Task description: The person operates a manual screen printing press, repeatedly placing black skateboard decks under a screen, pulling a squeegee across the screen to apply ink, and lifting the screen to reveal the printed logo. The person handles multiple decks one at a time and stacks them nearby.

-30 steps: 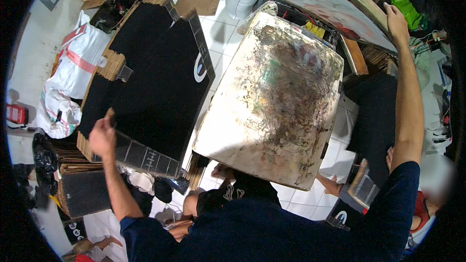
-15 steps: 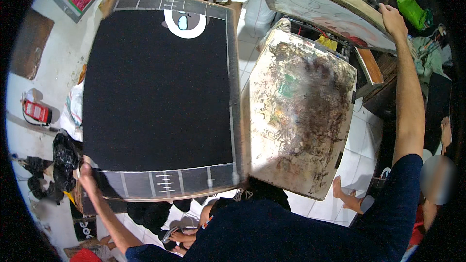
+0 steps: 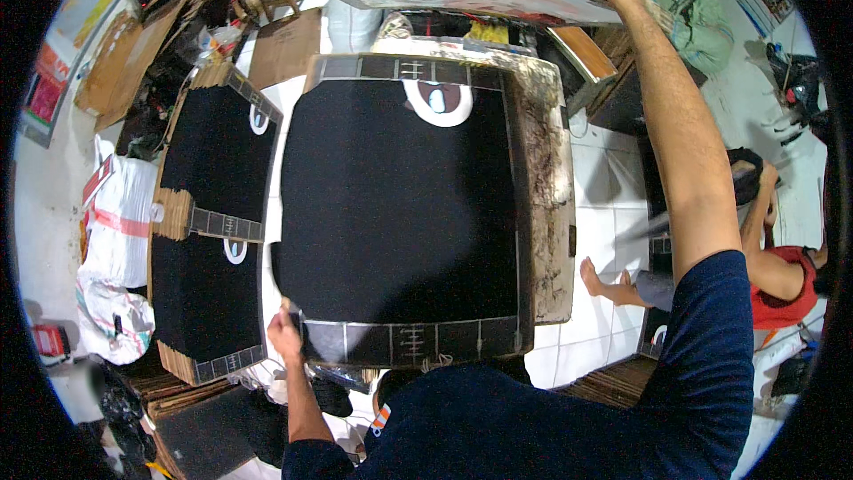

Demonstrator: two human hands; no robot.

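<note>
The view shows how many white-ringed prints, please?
4: one print on the left hand's board, two on boards further left, one partial, lower right; more may be hidden.

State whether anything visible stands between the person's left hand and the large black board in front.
Nothing visible does: the left hand directly holds the black board at its lower-left corner.

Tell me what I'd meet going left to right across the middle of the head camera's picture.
White sack with a pink band → black panels at left → large black panel → stained pale surface → white tiled floor → wearer's right forearm → co-worker's red top.
</note>
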